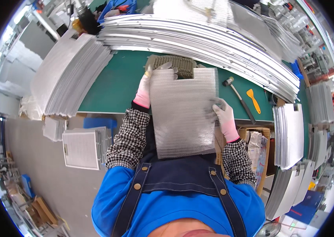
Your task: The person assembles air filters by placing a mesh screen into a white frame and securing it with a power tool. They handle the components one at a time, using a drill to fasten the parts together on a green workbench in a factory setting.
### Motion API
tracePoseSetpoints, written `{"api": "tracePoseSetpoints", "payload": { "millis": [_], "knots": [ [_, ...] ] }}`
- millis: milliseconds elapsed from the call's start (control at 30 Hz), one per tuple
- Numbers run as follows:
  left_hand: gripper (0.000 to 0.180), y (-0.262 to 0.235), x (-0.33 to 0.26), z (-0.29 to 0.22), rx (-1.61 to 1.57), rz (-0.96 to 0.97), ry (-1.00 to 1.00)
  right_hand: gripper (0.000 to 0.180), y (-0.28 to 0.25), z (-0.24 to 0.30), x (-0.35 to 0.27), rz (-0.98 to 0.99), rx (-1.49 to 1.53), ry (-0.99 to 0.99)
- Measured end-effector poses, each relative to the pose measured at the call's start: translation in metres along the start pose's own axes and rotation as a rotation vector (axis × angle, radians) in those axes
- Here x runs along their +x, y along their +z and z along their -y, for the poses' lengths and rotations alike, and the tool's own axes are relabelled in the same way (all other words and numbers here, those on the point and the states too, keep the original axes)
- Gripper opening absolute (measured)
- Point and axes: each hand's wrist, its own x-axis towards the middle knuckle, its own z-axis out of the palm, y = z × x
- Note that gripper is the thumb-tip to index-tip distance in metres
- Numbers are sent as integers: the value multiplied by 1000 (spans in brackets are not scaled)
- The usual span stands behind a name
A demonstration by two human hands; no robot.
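A silvery metal mesh panel (pixel 184 114) with a notch in its far edge is held up in front of my apron. My left hand (pixel 143 90), in a white and pink glove, grips its left edge near the far corner. On the opposite edge, about midway, my gloved right hand (pixel 226 115) has its fingers closed at the rim; the fingertips are slightly blurred. Just beyond the panel lies an olive, ribbed textured pad (pixel 171 61), partly covered by it. To the right rest a hammer (pixel 238 96) with a black handle and an orange scraper (pixel 254 101).
The green worktable (pixel 100 93) carries a tall stack of mesh panels (pixel 72 73) at left. Long metal panels (pixel 198 43) are piled across the back. More panels (pixel 288 134) stand at right. Below the edge sits a cardboard box (pixel 267 152); other panels (pixel 82 150) stand lower left.
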Motion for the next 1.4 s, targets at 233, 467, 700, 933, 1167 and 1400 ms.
{"api": "tracePoseSetpoints", "payload": {
  "millis": [233, 467, 700, 933, 1167, 1400],
  "knots": [
    [83, -19, -10, -5, -34, -61, 61, 32, -73, 79, 30, -30, -626, -237],
    [83, 14, 8, 3, 151, -84, 54, 58, -287, 204, 179, -882, -729, -462],
    [73, 19, -6, 1, 123, -134, 76, 65, -259, 215, 230, -714, -1091, 83],
    [80, 15, -13, -4, 158, -208, 85, 49, -200, 221, 221, -1115, -1618, -129],
    [84, 11, -6, 1, 182, -159, 74, 47, -269, 260, 142, -528, 388, -872],
    [97, -11, -5, -5, 28, -123, 29, 38, -214, 132, 57, -411, 458, -844]
  ]
}}
